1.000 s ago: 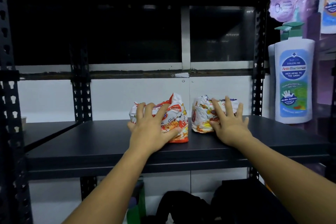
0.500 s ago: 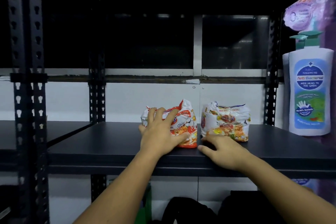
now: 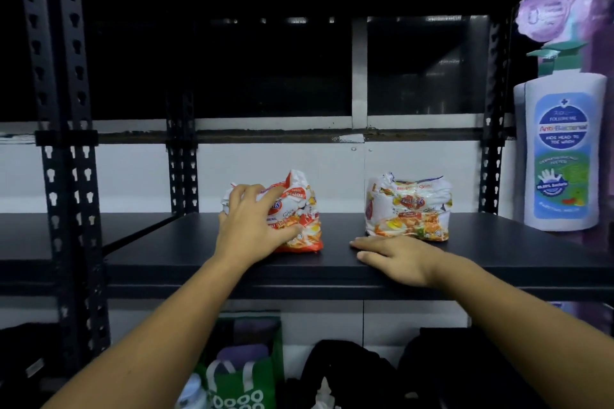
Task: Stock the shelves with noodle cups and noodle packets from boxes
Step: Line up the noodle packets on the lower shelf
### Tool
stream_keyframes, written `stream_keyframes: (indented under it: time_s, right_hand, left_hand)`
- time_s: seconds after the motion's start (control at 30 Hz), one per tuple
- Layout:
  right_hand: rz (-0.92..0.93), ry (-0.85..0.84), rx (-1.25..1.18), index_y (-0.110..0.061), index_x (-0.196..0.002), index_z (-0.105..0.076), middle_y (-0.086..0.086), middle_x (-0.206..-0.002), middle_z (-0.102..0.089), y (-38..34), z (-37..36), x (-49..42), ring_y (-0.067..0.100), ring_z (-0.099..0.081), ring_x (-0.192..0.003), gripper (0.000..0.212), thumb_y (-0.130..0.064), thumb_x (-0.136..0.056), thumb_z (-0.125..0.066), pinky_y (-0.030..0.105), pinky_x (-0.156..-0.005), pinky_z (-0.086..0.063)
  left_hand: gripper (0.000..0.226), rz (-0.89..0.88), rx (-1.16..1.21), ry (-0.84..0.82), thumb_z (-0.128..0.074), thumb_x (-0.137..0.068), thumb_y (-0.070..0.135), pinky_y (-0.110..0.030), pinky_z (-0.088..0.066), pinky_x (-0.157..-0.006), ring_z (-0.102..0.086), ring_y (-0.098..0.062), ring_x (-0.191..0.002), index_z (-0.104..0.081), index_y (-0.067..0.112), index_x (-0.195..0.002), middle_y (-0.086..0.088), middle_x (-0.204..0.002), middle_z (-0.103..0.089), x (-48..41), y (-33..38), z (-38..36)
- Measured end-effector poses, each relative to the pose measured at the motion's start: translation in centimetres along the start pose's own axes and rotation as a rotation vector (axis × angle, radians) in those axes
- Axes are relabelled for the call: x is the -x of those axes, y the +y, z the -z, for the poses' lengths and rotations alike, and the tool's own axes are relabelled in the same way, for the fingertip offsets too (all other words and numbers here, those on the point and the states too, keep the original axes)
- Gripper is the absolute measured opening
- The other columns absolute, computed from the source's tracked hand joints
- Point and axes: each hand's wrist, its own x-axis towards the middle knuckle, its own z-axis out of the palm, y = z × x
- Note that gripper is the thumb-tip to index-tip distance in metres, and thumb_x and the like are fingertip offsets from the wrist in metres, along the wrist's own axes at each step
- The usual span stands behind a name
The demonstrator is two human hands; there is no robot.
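Note:
Two bundles of noodle packets stand on the dark shelf (image 3: 498,252). The red-and-white bundle (image 3: 300,216) is on the left, and my left hand (image 3: 252,222) grips its front and left side with curled fingers. The white bundle (image 3: 408,206) stands apart to its right. My right hand (image 3: 395,257) lies flat on the shelf just in front of the white bundle, fingers straight, holding nothing.
A large picture of a white pump bottle (image 3: 561,149) fills the right side beyond the shelf post (image 3: 495,143). Black slotted uprights (image 3: 63,143) stand at left. Below the shelf sit a green bag (image 3: 246,372) and dark bags (image 3: 349,372).
My right hand let go of the white bundle and came back to lie flat on the shelf. The gap between the bundles widened. My left hand stayed on the red-and-white bundle.

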Motion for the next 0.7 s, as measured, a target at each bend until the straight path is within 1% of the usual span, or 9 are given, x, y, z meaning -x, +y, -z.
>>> stream_keyframes:
  time_s: [0.07,0.17,0.27,0.37,0.43,0.53,0.7]
  right_hand:
    - [-0.008,-0.059,-0.025,-0.035,-0.158,-0.035,-0.015,-0.166,-0.027,-1.3,0.3,-0.4,0.007,-0.022,-0.153,0.053,-0.051,-0.108,-0.035,0.024,-0.122,-0.01]
    - [0.013,-0.142,-0.026,-0.028,-0.162,-0.025,-0.009,-0.17,-0.018,-5.1,-0.1,-2.0,0.011,-0.016,-0.156,0.06,-0.054,-0.108,-0.031,0.025,-0.122,-0.007]
    - [0.023,-0.17,-0.02,-0.023,-0.164,-0.018,-0.001,-0.171,-0.015,-9.2,-1.1,-4.6,0.016,-0.014,-0.157,0.07,-0.062,-0.106,-0.027,0.033,-0.125,-0.01]
    - [-0.011,-0.157,0.013,-0.017,-0.162,-0.024,0.003,-0.171,-0.016,-11.1,-2.2,-7.1,0.02,-0.015,-0.157,0.078,-0.068,-0.103,-0.023,0.042,-0.127,-0.014]
    - [-0.024,-0.158,0.024,-0.017,-0.162,-0.024,0.003,-0.171,-0.014,-11.5,-2.5,-8.5,0.02,-0.014,-0.157,0.081,-0.071,-0.101,-0.021,0.047,-0.127,-0.012]
    - [-0.018,-0.197,0.018,-0.022,-0.164,-0.018,-0.001,-0.172,-0.008,-12.2,-2.7,-10.4,0.017,-0.007,-0.158,0.082,-0.073,-0.1,-0.022,0.047,-0.128,-0.006]
    - [0.006,-0.209,-0.002,-0.026,-0.164,-0.016,-0.005,-0.172,-0.007,-12.9,-3.1,-13.1,0.014,-0.005,-0.158,0.086,-0.078,-0.096,-0.025,0.046,-0.128,-0.007]
  left_hand:
    - [0.089,0.009,-0.006,-0.021,-0.068,-0.076,0.076,-0.056,-0.041,-0.107,-0.02,-0.019,-0.145,-0.036,0.043,-0.153,0.003,-0.151,-0.036,0.2,-0.9,0.4]
    - [0.091,-0.001,-0.045,-0.042,-0.066,-0.076,0.079,-0.058,-0.042,-0.107,-0.019,-0.02,-0.146,-0.033,0.044,-0.153,0.004,-0.152,-0.034,-0.3,-1.4,0.3]
    - [0.092,0.009,-0.056,-0.04,-0.067,-0.075,0.078,-0.059,-0.042,-0.107,-0.019,-0.02,-0.146,-0.032,0.044,-0.154,0.004,-0.151,-0.034,-1.0,-3.4,0.0]
    - [0.093,0.079,-0.102,-0.028,-0.068,-0.076,0.077,-0.063,-0.04,-0.108,-0.012,-0.021,-0.149,-0.029,0.044,-0.155,0.003,-0.155,-0.028,-1.8,-7.0,0.0]
    - [0.095,0.126,-0.144,-0.068,-0.069,-0.077,0.076,-0.066,-0.037,-0.109,-0.003,-0.022,-0.153,-0.025,0.044,-0.155,0.003,-0.158,-0.021,-2.8,-9.4,-0.1]
    - [0.1,0.144,-0.138,-0.145,-0.069,-0.077,0.076,-0.07,-0.034,-0.111,0.008,-0.022,-0.155,-0.019,0.042,-0.157,0.003,-0.164,-0.014,-4.7,-12.1,-0.8]
    - [0.104,0.123,-0.11,-0.213,-0.074,-0.078,0.07,-0.076,-0.029,-0.111,0.016,-0.026,-0.155,-0.015,0.042,-0.159,0.002,-0.167,-0.01,-7.6,-14.1,-2.7]
